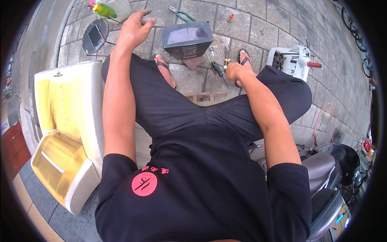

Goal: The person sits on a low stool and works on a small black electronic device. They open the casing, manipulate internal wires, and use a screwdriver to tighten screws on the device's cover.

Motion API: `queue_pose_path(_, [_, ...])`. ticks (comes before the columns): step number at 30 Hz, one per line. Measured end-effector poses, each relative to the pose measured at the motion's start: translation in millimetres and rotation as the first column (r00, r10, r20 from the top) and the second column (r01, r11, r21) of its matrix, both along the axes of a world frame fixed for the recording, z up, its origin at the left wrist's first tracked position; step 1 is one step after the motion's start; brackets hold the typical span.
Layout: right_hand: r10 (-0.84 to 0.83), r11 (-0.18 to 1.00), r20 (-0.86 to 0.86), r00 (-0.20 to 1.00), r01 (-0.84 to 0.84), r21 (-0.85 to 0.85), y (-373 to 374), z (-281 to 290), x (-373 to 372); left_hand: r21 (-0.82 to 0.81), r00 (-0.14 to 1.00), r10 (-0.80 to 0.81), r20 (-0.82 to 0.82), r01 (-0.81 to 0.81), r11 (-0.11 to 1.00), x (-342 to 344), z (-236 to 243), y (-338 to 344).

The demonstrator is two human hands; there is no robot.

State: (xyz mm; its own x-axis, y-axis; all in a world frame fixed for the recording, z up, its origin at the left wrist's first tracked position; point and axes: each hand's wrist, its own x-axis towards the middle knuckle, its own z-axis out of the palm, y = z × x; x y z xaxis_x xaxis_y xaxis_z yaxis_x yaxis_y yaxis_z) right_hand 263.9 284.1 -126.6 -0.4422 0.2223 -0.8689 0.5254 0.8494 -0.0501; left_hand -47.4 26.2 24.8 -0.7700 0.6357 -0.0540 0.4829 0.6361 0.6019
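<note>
My left hand (136,29) is raised at the upper left, fingers stretched out and holding nothing. It is left of a dark grey box (187,52) with a glossy top panel, apart from it. My right hand (238,71) is closed around the yellow-and-black handles of a pair of pliers (226,55), whose jaws point away from me. Just left of that hand lies a screwdriver (218,69) with a green handle. Beyond the box rest green-handled pliers (182,14) on the paving. A small bottle (230,17) with a red top stands to their right.
A scooter's pale front cover (294,60) with a red grip lies at the right. Round mirror (95,37) and green-yellow bottle (104,11) are at the upper left. A yellow-and-white padded seat (66,129) is on my left. Parked scooter parts (322,169) stand at the lower right.
</note>
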Motion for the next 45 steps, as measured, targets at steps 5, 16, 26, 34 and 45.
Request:
queue_pose_path(5, [0.201,0.974,0.016,0.979,-0.198,-0.111,-35,22,2,-0.036,0.999,-0.045,0.000,0.045,0.998,0,-6,3])
queue_pose_path(16, [0.231,0.954,-0.148,0.962,-0.253,-0.159,-51,59,-24,-0.126,0.984,-0.112,0.139,0.130,0.983,-3,-11,6])
queue_pose_path(26, [0.095,0.971,-0.313,0.945,-0.158,-0.181,3,144,-45,-0.100,0.971,-0.090,0.222,0.114,0.988,-3,-13,7])
queue_pose_path(34, [-0.130,0.987,-0.703,0.699,0.157,-0.026,98,159,-63,-0.155,0.987,-0.076,0.141,0.098,0.983,1,-12,-4])
queue_pose_path(45, [0.113,0.992,-0.640,0.760,-0.119,0.034,51,161,-67,-0.064,0.985,-0.094,0.144,0.104,0.993,13,-1,32])
